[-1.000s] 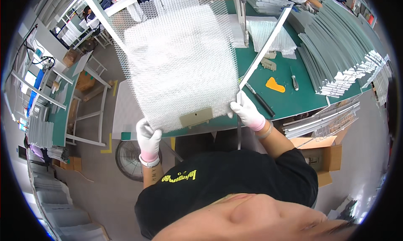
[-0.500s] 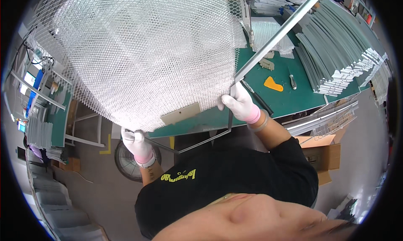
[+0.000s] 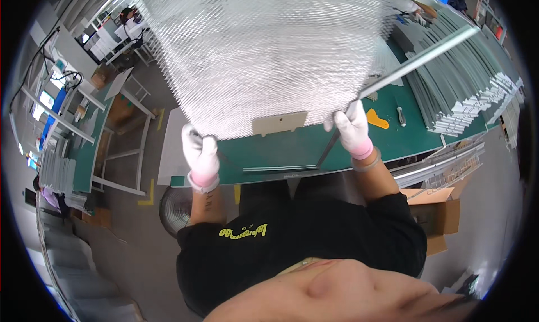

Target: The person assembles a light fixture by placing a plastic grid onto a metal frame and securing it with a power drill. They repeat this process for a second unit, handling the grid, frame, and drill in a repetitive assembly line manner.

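Note:
A large silvery expanded-metal mesh sheet [image 3: 264, 58] is raised in front of me, its near edge sagging between my hands. Along with it I hold a thin metal frame; its long right bar [image 3: 418, 62] slants up to the far right, and its short near bar [image 3: 281, 169] shows below the mesh. My left hand [image 3: 200, 156], in a white glove, is closed at the sheet's near left corner. At the near right corner my gloved right hand [image 3: 355, 132] grips the frame beside the mesh edge. A beige plate [image 3: 279, 123] shows at the mesh's near edge.
Beneath is a green worktable [image 3: 281, 148]. At right lie a yellow scraper [image 3: 377, 119], a screwdriver [image 3: 401, 116] and a big stack of grey strips [image 3: 460, 80]. A floor fan [image 3: 177, 209] and an open carton [image 3: 441, 221] stand below. Another person [image 3: 133, 27] is far left.
Both hands have moved right and the left has risen. The mesh and frame have swung right, over the table, with the frame's near bar now level. Both hands keep their grip.

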`<state>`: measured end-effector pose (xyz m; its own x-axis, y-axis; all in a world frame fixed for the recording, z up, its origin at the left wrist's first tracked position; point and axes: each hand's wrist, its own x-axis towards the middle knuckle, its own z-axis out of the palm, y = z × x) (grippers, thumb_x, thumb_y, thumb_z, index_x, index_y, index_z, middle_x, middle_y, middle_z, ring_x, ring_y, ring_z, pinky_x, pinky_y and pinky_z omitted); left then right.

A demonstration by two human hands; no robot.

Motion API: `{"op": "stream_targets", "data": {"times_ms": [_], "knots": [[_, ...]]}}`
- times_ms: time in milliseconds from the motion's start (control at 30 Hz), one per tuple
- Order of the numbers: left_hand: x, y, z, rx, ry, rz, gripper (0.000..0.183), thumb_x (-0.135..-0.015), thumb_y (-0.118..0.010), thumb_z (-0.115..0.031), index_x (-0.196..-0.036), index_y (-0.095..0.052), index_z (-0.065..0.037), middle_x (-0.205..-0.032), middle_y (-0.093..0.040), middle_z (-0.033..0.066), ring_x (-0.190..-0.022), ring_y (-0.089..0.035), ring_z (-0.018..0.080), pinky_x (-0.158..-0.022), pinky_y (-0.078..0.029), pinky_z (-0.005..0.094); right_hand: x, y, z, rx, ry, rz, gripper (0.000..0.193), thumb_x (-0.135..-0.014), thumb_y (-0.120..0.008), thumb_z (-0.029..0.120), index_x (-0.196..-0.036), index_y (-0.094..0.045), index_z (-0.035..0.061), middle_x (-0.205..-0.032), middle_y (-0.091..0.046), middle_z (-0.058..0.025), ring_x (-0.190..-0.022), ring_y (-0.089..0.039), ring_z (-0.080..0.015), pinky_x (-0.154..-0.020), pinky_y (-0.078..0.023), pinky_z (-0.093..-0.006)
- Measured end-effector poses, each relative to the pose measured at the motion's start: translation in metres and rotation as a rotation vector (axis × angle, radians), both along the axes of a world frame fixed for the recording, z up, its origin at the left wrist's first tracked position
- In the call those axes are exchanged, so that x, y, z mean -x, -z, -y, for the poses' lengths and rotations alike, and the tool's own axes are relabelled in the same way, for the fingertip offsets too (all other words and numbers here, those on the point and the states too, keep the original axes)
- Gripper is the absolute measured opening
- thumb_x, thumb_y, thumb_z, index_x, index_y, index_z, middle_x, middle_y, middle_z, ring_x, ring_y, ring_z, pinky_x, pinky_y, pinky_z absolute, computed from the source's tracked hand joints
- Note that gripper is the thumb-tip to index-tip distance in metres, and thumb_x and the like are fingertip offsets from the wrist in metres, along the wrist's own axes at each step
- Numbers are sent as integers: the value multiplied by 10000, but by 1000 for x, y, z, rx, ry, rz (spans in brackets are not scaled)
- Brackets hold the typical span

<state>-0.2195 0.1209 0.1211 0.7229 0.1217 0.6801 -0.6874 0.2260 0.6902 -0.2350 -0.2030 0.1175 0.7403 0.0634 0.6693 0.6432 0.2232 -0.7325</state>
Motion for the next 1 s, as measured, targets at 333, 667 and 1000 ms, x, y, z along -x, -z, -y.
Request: {"op": "stream_targets", "data": {"times_ms": [333, 667, 1000], "knots": [[-51, 2, 23, -120, 88, -36, 330, -946, -525, 4, -1268, -450, -2, -1125, -529, 48, -942, -471, 71, -819, -399, 234, -17, -9, 18, -56, 190, -67, 244, -984, -467, -4, -1227, -452, -9, -923, -575, -63, -751, -543, -113, -685, -466, -262], [-63, 8, 28, -230, 69, -63, 346, -946, -428, 34, -1291, -454, 14, -1090, -553, 37, -901, -468, 69, -809, -402, 226, -21, 17, 29, 95, 417, -68, 302, -958, -474, -47, -1258, -452, -23, -978, -566, -26, -786, -499, -48, -687, -434, -212], [-59, 9, 44, -47, 126, -35, 353, -939, -503, 37, -1292, -498, 55, -1095, -627, 67, -891, -565, 96, -811, -468, 251, -20, 12, 27, -61, 455, -84, 49, -917, -605, 2, -965, -600, -7, -732, -571, 20, -658, -493, -41, -592, -433, -234]]}}
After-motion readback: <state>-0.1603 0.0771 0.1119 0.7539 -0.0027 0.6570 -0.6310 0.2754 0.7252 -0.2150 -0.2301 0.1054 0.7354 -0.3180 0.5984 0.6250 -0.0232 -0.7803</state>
